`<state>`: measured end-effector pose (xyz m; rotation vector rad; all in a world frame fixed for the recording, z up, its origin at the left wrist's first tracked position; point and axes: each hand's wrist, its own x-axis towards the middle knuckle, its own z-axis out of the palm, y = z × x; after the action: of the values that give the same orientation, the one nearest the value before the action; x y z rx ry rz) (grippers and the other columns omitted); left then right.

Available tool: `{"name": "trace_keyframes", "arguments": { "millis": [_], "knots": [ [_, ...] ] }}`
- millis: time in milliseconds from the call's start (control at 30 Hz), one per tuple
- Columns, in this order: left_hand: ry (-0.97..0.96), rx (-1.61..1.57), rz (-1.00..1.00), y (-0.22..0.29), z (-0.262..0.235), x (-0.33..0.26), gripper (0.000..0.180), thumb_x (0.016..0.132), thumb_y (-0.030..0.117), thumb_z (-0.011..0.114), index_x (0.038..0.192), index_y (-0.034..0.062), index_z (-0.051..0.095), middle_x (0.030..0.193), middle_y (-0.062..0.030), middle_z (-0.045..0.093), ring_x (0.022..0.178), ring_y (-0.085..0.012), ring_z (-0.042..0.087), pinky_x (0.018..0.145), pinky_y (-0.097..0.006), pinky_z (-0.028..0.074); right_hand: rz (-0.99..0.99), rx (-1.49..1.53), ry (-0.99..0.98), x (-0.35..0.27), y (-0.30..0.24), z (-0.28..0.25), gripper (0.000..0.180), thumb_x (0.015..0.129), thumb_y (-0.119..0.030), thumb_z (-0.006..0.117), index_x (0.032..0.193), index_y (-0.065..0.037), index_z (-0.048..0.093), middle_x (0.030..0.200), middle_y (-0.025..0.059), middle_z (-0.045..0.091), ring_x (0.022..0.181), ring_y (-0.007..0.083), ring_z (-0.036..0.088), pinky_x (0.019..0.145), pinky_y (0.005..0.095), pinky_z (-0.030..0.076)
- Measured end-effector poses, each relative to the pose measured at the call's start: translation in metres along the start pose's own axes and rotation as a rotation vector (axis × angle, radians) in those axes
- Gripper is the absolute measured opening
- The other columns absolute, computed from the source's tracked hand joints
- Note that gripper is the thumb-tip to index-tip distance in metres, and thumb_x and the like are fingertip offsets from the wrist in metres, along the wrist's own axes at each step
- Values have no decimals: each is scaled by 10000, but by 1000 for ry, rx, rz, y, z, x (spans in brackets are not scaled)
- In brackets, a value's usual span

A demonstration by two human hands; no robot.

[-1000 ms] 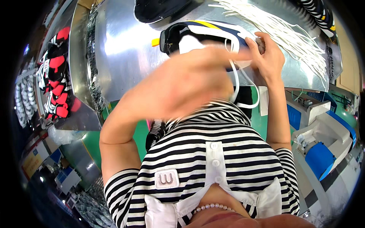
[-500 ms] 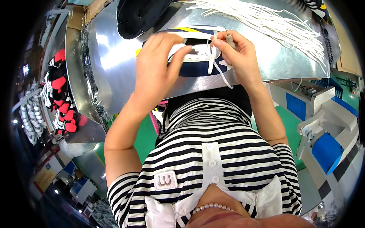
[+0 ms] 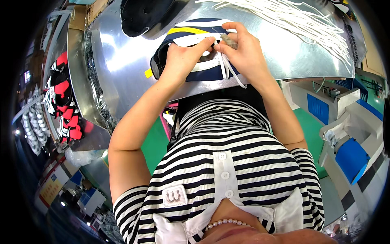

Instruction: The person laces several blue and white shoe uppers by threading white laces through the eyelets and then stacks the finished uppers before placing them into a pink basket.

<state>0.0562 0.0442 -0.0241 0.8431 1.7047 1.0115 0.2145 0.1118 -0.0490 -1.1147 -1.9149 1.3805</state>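
Note:
A navy shoe upper (image 3: 207, 76) with white trim and a yellow stripe lies on its side on the metal tabletop, near the front edge. My left hand (image 3: 180, 59) is closed on it at the opening, fingers reaching inside and thumb on the white lace edge. In my right hand (image 3: 247, 51) is a thin awl-like tool (image 3: 230, 41) with a tape-wrapped handle. Its tip is hard to make out against the upper. A white shoelace (image 3: 224, 67) runs through the lace edge, its loose ends hanging over the table's front edge below my right fingers.
Loose white shoelaces (image 3: 288, 20) lie in a spread bundle at the far right of the metal table (image 3: 118, 69). A black dish-like object (image 3: 144, 16) stands at the far left. Red, black and white shoe parts (image 3: 67, 101) sit beyond the left edge; a white-and-blue machine (image 3: 349, 146) stands at right.
My left hand has come down from above the shoe and taken hold of its lace edge. My right hand and the tool have moved slightly left, the handle tilting more level.

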Motion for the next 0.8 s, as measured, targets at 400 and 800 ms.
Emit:
{"name": "trace_keyframes", "arguments": {
  "millis": [400,800],
  "knots": [
    [102,112,90,-3,4,-8,213,872,189,730,940,-8,686,816,-36,697,741,-89,639,672,-241,503,-191,-110,-55,-10,-5,-24,183,911,-109,644,1045,10,609,786,125,695,725,202,687,671,288,525],
    [-52,196,239,-9,-1,-25,216,971,177,579,972,-10,687,868,-29,677,749,-86,572,698,-248,446,-253,-542,-127,8,-18,0,257,931,-181,585,1097,1,511,821,196,667,736,404,642,675,450,499]
  ]
}}
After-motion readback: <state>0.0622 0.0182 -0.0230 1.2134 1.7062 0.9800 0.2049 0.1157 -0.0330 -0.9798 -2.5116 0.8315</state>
